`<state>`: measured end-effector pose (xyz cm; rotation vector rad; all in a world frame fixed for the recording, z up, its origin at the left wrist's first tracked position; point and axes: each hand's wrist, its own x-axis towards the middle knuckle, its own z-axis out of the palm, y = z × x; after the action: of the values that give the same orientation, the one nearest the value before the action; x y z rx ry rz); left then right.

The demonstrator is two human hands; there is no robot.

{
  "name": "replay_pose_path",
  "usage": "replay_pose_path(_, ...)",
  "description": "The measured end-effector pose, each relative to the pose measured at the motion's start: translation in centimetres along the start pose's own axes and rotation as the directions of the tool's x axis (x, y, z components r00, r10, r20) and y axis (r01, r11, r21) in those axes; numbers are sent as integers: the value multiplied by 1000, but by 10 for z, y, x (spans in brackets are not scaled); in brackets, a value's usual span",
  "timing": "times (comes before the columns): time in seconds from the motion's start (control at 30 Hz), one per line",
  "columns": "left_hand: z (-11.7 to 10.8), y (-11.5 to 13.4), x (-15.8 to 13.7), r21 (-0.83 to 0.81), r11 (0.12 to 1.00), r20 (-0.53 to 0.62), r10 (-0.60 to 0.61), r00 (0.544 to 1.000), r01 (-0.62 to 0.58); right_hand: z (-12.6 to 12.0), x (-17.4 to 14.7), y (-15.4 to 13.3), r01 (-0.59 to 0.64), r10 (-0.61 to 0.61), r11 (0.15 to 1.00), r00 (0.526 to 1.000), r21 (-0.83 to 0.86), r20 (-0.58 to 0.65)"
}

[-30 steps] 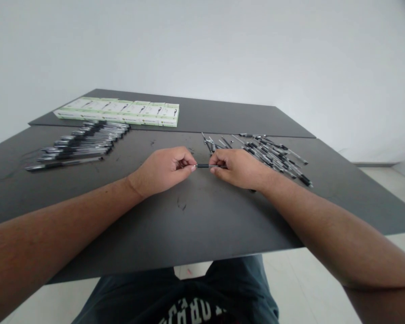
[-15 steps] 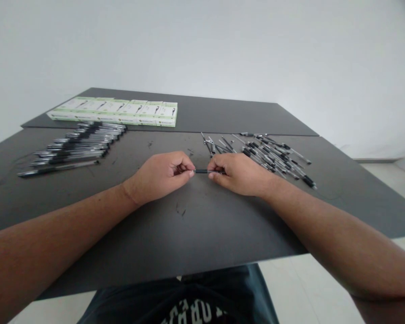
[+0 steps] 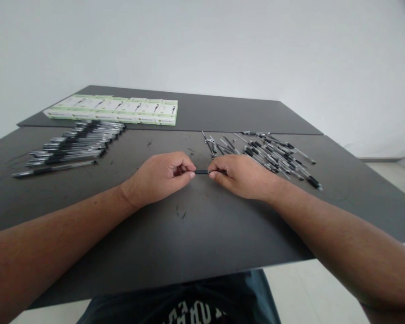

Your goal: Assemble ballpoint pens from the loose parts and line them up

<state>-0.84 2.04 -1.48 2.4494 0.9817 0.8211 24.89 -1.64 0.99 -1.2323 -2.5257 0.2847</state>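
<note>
Beyond the left hand, to its left, the row of pens (image 3: 74,141) lies as before. The left hand (image 3: 165,175) keeps its pinch on one end of a pen (image 3: 201,172), held level between both hands. Its silvery stretch, visible a second ago beside the right fingers, no longer shows, perhaps meaning its parts sit closer together. The right hand (image 3: 248,177) pinches the other end; loose pens (image 3: 273,155) lie unchanged just beyond it.
</note>
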Motion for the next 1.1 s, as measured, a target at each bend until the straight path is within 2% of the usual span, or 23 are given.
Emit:
replay_pose_path(0.57, -1, 3, -1, -14, 1000, 25, 17, 1000, -17, 1, 0, 2, -16, 16, 999, 1000, 35, -1)
replay_pose_path(0.8, -1, 3, 1, -5, 999, 46, -37, 998, 37, 0, -2, 0, -79, 80, 993, 997, 87, -14)
replay_pose_path(0.97, -1, 2, 2, -19, 999, 33, -39, 999, 40, -3, -2, -2, -97, 100, 992, 994, 84, -37)
replay_pose_path(1.1, 0, 1, 1, -20, 999, 27, -46, 999, 47, -3, -1, -3, -86, 86, 995, 996, 42, -2)
